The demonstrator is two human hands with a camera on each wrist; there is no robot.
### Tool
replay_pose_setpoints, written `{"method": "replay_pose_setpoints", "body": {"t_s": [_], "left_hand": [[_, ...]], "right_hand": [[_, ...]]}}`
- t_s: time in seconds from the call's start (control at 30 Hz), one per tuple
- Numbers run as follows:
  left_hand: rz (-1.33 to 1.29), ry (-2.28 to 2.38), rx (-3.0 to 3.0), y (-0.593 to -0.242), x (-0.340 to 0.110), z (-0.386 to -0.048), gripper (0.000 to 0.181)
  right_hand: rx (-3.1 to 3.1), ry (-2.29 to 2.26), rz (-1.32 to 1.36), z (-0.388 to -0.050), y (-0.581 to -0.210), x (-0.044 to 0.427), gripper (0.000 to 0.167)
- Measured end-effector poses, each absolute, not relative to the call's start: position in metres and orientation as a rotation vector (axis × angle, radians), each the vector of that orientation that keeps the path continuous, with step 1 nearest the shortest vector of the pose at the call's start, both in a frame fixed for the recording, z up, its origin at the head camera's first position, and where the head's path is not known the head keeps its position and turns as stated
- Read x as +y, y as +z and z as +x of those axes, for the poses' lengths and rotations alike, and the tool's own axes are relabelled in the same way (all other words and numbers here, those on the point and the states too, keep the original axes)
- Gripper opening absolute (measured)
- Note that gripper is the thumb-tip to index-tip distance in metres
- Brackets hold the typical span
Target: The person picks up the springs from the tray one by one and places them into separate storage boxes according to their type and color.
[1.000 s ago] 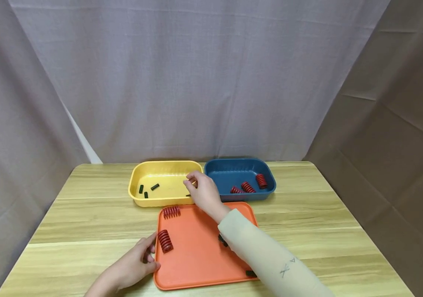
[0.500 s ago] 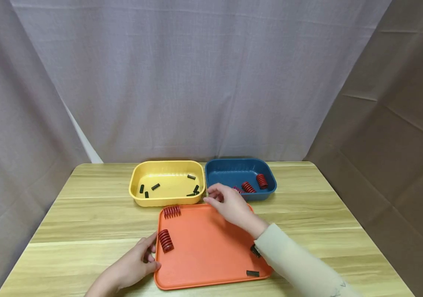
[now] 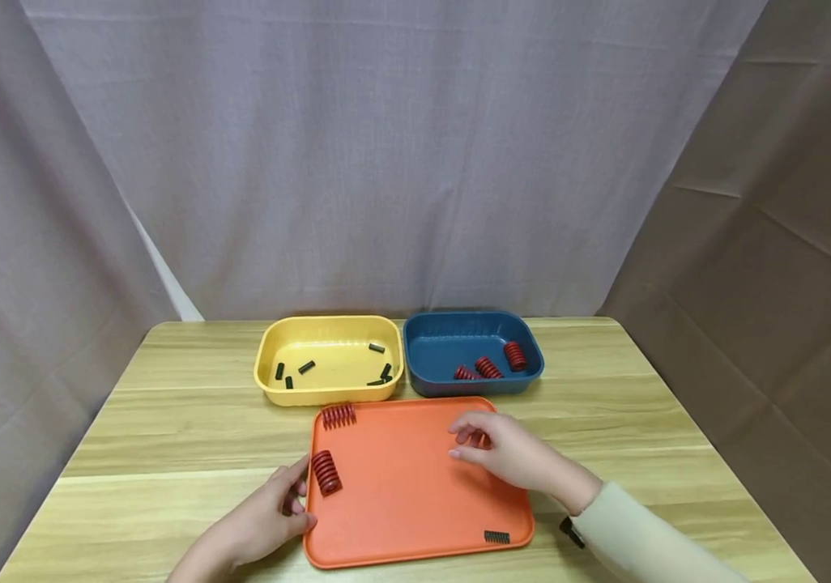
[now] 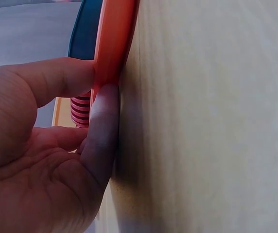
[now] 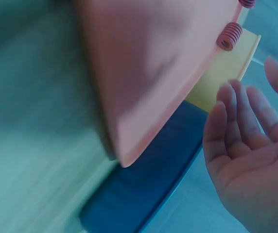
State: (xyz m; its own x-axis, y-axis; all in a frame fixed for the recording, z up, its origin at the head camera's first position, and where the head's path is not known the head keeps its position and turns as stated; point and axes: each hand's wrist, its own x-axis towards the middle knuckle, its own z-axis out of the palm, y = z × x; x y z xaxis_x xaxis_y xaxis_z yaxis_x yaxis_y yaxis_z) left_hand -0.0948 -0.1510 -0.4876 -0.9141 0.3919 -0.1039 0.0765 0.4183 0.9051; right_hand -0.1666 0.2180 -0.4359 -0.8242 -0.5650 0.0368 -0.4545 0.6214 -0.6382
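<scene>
My left hand [image 3: 266,518] grips the left rim of the orange tray [image 3: 408,478]; in the left wrist view the thumb and a finger [image 4: 102,131] pinch that rim. Above the tray's right half hovers my right hand [image 3: 506,453], its fingers loosely bent. The right wrist view shows its palm [image 5: 255,170] with nothing in it. Near the tray's left side lie two red coil springs, one at the far corner [image 3: 338,415] and a thicker one [image 3: 326,473] beside my left hand. A small black spring [image 3: 496,537] lies at the near right corner.
Behind the tray stands a yellow bin [image 3: 328,397] with several small black springs [image 3: 306,367]. Touching or nearly touching it on the right is a blue bin [image 3: 474,387] holding red springs [image 3: 488,368]. A curtain [image 3: 415,162] hangs behind the wooden table [image 3: 168,421].
My right hand has moved from the yellow bin's right end, past the gap between the bins, back and right over the tray. The left hand has stayed on the rim.
</scene>
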Motion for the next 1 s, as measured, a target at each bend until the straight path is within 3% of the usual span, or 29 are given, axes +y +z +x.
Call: {"method": "replay_pose_setpoints", "body": {"t_s": [0.33, 0.8, 1.0], "left_hand": [[0.389, 1.447, 2.368, -0.483, -0.153, -0.095, 0.085], [0.421, 1.441, 2.412, -0.469, -0.15, -0.109, 0.066], [0.389, 1.375, 2.438, -0.468, -0.15, -0.116, 0.072]], "right_hand": [[2.426, -0.955, -0.773, -0.138, -0.444, 0.245, 0.028], [2.368, -0.869, -0.785, -0.126, -0.451, 0.255, 0.022], [2.39, -0.823, -0.805, -0.125, -0.451, 0.255, 0.02]]}}
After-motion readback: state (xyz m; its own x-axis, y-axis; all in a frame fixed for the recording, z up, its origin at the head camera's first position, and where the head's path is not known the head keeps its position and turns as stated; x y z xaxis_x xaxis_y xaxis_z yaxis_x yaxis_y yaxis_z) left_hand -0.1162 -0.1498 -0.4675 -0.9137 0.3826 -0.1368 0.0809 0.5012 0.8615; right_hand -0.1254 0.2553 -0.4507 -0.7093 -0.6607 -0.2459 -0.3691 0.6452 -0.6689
